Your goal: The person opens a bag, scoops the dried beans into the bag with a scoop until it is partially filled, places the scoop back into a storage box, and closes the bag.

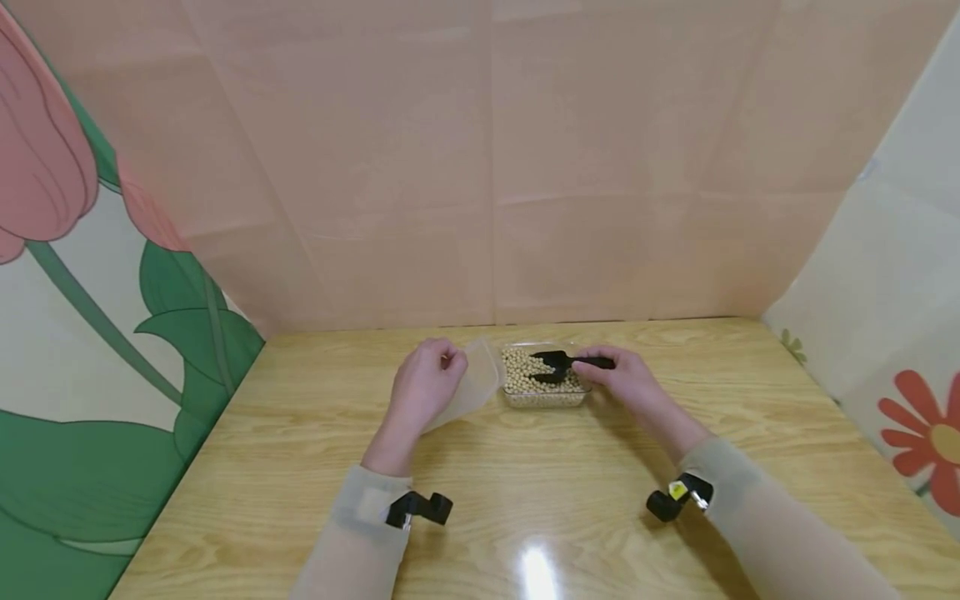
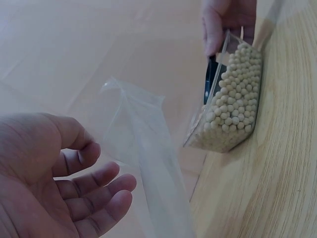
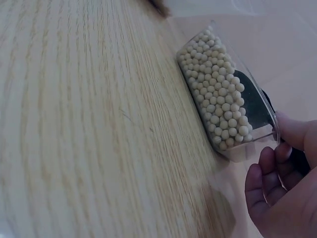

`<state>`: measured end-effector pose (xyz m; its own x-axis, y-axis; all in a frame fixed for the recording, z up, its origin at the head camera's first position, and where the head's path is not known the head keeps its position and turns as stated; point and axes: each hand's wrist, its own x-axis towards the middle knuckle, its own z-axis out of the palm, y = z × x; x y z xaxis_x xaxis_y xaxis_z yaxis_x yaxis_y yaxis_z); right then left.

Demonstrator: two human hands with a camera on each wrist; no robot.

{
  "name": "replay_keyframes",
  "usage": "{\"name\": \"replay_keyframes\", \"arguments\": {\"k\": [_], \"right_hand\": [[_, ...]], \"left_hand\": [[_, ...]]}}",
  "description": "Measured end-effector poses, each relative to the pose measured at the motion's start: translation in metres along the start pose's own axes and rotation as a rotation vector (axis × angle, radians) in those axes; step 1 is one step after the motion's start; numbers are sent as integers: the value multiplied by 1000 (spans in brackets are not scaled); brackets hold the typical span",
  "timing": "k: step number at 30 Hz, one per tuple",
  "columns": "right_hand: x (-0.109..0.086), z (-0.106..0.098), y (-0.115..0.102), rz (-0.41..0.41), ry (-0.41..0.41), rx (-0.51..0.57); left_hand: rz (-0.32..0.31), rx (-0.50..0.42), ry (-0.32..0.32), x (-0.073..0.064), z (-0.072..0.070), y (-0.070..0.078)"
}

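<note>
My left hand (image 1: 429, 379) pinches the edge of a clear plastic bag (image 2: 153, 163) between thumb and forefinger, the other fingers loosely bent. In the head view the bag hangs beside a clear rectangular container (image 1: 546, 401). Pale round beads (image 3: 213, 94) fill much of that container, which stands on the table. My right hand (image 1: 618, 375) grips the handle of a small black shovel (image 1: 555, 359) at the container's right side. The blade lies over the beads inside, with a second dark shape just below it. In the right wrist view the fingers sit right at the container's end wall.
The wood-grain table (image 1: 300, 467) runs back to a pinkish cloth backdrop (image 1: 487, 167). Flower-printed panels (image 1: 75, 350) stand at both sides. Black camera mounts (image 1: 420, 507) are strapped over both sleeves.
</note>
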<state>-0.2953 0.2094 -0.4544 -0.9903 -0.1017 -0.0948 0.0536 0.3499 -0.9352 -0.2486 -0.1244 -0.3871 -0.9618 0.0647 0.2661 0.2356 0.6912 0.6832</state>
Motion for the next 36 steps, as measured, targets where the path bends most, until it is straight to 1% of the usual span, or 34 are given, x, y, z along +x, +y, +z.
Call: {"name": "replay_keyframes", "arguments": {"k": [8, 15, 19, 28, 33, 36], "right_hand": [[-1, 1, 4, 16, 31, 32], [-4, 2, 5, 48, 30, 99], [-5, 2, 6, 43, 27, 134], [-4, 5, 5, 31, 32, 304], [-5, 4, 6, 39, 21, 353], [-8, 1, 5, 51, 35, 384]], "left_hand": [[5, -1, -2, 2, 1, -2], [-4, -2, -5, 1, 0, -2], [-3, -3, -10, 0, -1, -2], [0, -9, -11, 1, -3, -3], [-4, -1, -10, 1, -2, -3], [-1, -1, -10, 1, 0, -2]]}}
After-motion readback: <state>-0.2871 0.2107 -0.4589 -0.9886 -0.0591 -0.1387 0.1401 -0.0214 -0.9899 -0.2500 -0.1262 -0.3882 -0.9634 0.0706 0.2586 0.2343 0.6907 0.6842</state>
